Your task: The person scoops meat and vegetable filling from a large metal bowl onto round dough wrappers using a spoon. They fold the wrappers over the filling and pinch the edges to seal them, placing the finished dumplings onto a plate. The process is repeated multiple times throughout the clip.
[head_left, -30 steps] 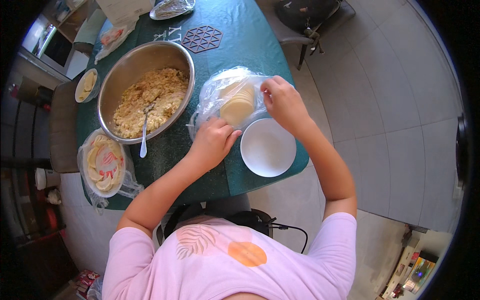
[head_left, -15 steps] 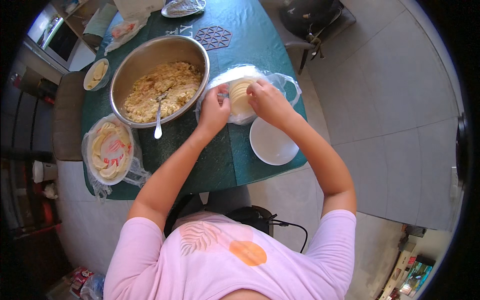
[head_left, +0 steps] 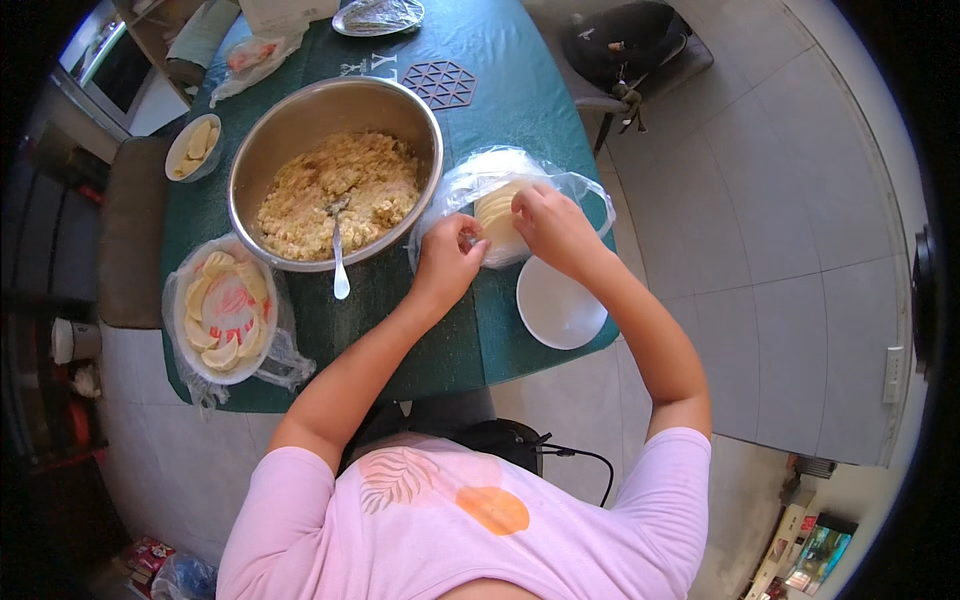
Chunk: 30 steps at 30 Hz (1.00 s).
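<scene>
A stack of round, pale dumpling wrappers (head_left: 491,211) lies in a clear plastic bag (head_left: 460,188) on the table. My right hand (head_left: 562,232) pinches at the wrappers' right edge, fingertips together. On the near left side, my left hand (head_left: 447,262) has its thumb and fingers curled together at the bag's edge; its exact hold is partly hidden. A white bowl (head_left: 562,305) stands just below my right hand. Left of the bag, a big metal basin (head_left: 237,190) holds a crumbly, light-coloured filling (head_left: 335,190), with a spoon (head_left: 340,265) leaning in it.
At the left, a plastic-wrapped plate (head_left: 190,345) bears several folded dumplings (head_left: 222,355). A small bowl (head_left: 180,172) with pale pieces sits behind it. Farther back are a dark lattice trivet (head_left: 440,84) and a film-covered dish (head_left: 378,17). A chair (head_left: 640,60) stands beyond the table's right side.
The view has shifted slightly, so the table things appear a little lower and farther right. My left hand's fingers have come closer to the wrappers; my right hand stays at their edge.
</scene>
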### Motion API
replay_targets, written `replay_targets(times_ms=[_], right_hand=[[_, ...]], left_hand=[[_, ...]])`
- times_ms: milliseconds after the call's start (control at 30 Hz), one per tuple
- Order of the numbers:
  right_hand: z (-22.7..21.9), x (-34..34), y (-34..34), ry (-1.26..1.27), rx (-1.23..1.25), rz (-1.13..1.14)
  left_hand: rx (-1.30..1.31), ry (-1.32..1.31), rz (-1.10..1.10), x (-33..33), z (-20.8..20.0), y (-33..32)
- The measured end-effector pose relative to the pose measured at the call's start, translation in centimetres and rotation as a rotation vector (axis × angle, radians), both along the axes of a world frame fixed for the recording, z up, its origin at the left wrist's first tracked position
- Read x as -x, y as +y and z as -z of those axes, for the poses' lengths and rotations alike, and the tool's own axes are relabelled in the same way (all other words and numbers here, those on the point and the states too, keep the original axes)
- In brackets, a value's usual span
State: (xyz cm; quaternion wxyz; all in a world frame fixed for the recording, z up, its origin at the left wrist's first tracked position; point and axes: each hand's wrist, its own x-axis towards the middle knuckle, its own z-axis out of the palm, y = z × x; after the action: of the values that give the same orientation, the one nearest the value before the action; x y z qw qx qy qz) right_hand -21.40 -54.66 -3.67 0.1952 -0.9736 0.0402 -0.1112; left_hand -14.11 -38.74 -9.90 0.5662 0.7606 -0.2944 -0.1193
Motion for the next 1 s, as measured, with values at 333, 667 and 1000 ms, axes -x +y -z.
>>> replay_targets(times_ms=[333, 667, 1000], right_hand=[[-1.6, 0.4, -0.1, 0.066, -0.095, -0.016], [0.0, 1.5, -1.6, 0.108, -0.182, 0.053], [1.1, 1.5, -2.0, -0.048, -0.208, -0.011]], left_hand=[[0.037, 0.104, 0.058, 0.3, 0.2, 0.0], [-0.068, -0.243, 0.170, 0.2, -1.3, -0.5], [-0.080, -0.531, 0.156, 0.3, -1.9, -1.6]])
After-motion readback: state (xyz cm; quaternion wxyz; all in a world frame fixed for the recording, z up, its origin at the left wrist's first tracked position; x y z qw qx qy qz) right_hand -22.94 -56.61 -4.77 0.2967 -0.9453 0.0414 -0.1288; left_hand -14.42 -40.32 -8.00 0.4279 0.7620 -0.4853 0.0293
